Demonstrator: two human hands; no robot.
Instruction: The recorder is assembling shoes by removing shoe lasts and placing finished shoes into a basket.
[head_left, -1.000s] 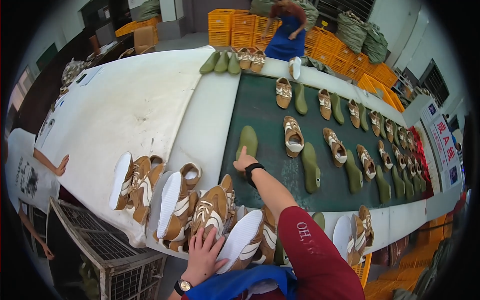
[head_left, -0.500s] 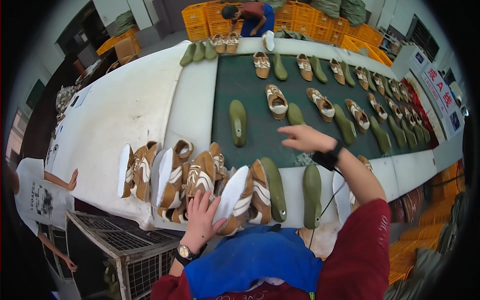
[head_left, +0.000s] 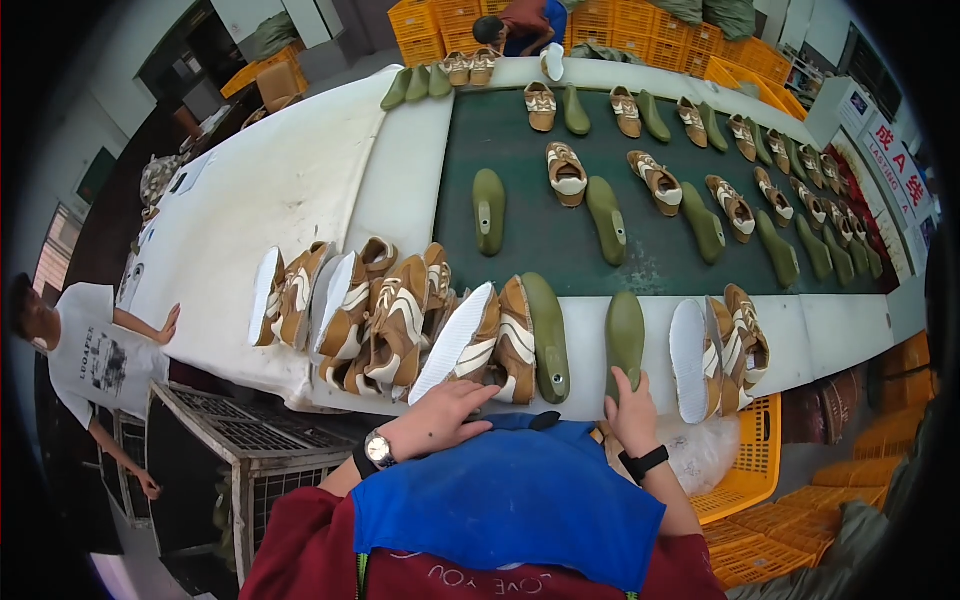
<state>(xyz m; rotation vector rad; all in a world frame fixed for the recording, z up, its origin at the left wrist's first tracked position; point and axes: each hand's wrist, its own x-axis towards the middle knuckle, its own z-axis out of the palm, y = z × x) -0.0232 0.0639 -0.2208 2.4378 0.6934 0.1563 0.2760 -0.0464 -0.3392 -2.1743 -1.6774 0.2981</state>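
My right hand [head_left: 632, 415] has its fingers wrapped round the near end of a green shoe last [head_left: 625, 335], which lies on the white ledge at the table's near edge. My left hand [head_left: 437, 420] lies open in front of my blue apron, fingers stretched out, close to the near end of a brown shoe with a white sole [head_left: 458, 345]; contact is unclear. Beside that shoe stand another brown-and-white shoe [head_left: 514, 345] and a second green last [head_left: 547, 335]. Several more brown shoes [head_left: 398, 320] are heaped to the left.
A dark green belt [head_left: 540, 265] carries rows of shoes and green lasts. Right of my right hand stand more shoes [head_left: 740, 350], above a yellow crate [head_left: 765, 460]. A metal mesh cage [head_left: 235, 440] is at lower left, near a person in a white shirt [head_left: 95, 345]. Another person [head_left: 525, 28] bends beyond the table.
My right hand has come back from above the green belt to the last at the near edge. My left hand has left the shoes and moved toward my apron. The view has shifted.
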